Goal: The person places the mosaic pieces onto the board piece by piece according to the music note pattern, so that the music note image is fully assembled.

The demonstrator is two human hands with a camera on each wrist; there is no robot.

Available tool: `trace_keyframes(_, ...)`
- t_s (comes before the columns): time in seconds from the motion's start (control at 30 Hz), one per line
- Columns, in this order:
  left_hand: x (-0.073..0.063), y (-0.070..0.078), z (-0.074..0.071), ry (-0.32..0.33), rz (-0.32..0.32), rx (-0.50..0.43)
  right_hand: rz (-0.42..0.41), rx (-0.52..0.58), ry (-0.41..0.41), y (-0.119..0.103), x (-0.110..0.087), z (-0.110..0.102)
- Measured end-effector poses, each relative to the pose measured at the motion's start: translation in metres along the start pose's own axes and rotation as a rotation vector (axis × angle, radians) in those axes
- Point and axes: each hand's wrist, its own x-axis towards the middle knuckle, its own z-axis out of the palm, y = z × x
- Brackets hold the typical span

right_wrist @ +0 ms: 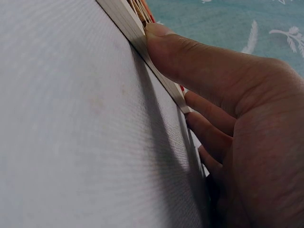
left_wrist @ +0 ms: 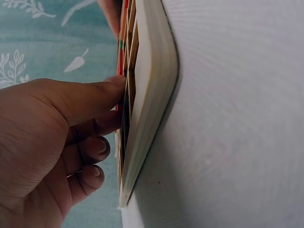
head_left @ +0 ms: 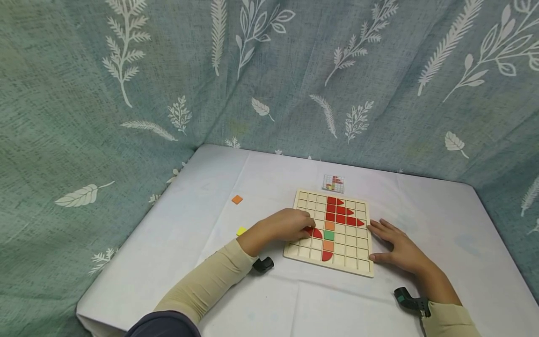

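Note:
A square wooden grid board [head_left: 353,262] lies on the table with red, orange and green tiles set in its cells. My left hand [head_left: 288,223] reaches over its left side, thumb and index finger pinching a red tile [head_left: 309,230] at the board's surface. Beside that tile sits a rounded red tile [head_left: 317,233]. In the left wrist view the thumb [left_wrist: 107,90] meets the grid close to the board's pale edge [left_wrist: 154,80], the other fingers loosely bent. My right hand [head_left: 397,248] rests at the right edge, fingers extended, its thumb [right_wrist: 166,47] touching the board's side.
A small pattern card [head_left: 333,183] lies just beyond the board's far edge. Left of the board are a loose orange tile [head_left: 237,200] and a yellow tile [head_left: 241,231], partly hidden by the left forearm. A leaf-print curtain [head_left: 269,93] hangs behind the white-covered table [head_left: 252,299].

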Motion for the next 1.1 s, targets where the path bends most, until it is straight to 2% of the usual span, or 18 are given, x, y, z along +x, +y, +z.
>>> trace_keyframes(0.6, -0.0004, 0.0054, -0.0025, 0.022, 0.023, 0.073, 0.019, -0.005, -0.011, -0.0047, -0.0005, -0.0019)
trace_keyframes(0.7, -0.0005, 0.0057, -0.0039, 0.022, 0.023, 0.064, 0.021, -0.007, -0.011, -0.0049, 0.0001, -0.0017)
trace_keyframes(0.9, 0.0009, 0.0011, -0.0043, -0.003, 0.001, -0.019, 0.024, -0.004, -0.008, -0.0044, 0.0009, -0.0004)
trace_keyframes(1.1, -0.0014, -0.0034, -0.0044, -0.003, 0.031, -0.050, 0.029, -0.009, -0.011, -0.0015, 0.0004, 0.0014)
